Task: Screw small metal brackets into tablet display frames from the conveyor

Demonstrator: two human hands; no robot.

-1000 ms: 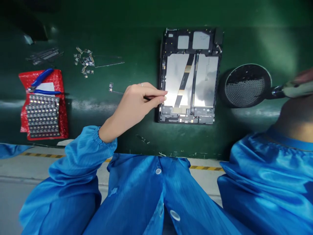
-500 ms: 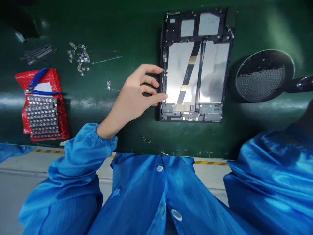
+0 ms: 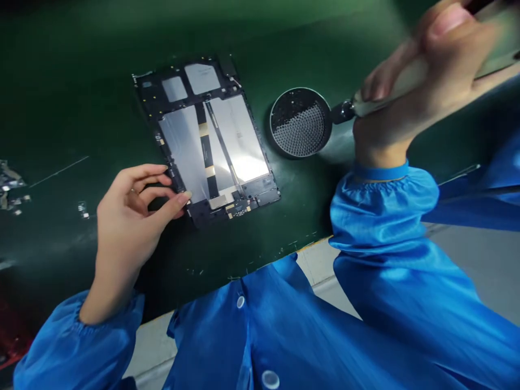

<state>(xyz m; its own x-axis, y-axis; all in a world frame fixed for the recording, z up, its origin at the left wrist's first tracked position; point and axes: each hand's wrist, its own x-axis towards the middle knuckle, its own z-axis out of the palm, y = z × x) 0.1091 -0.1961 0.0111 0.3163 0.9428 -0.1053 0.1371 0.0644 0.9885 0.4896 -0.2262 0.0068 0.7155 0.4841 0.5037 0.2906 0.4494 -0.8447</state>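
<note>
An opened tablet lies tilted on the green bench, showing silver inner plates, black ribbon cables and small boards. My left hand grips its lower left edge, thumb over the rim and fingers curled at the side. At the upper right my right hand, blurred by motion, is wrapped round a long pale grey tool; its exact kind does not show clearly. Below the tool's near end sits a round black dish with a perforated inside and a short black handle.
Small circuit pieces lie at the far left beside a thin strip. A tiny board rests near my left wrist. Red wrapping shows at the lower left corner. Bits of debris dot the bench's front edge.
The view has swung right, so the tablet and dish appear farther left and tilted. My right hand has come into view with the pale tool. My left hand stays on the tablet's edge.
</note>
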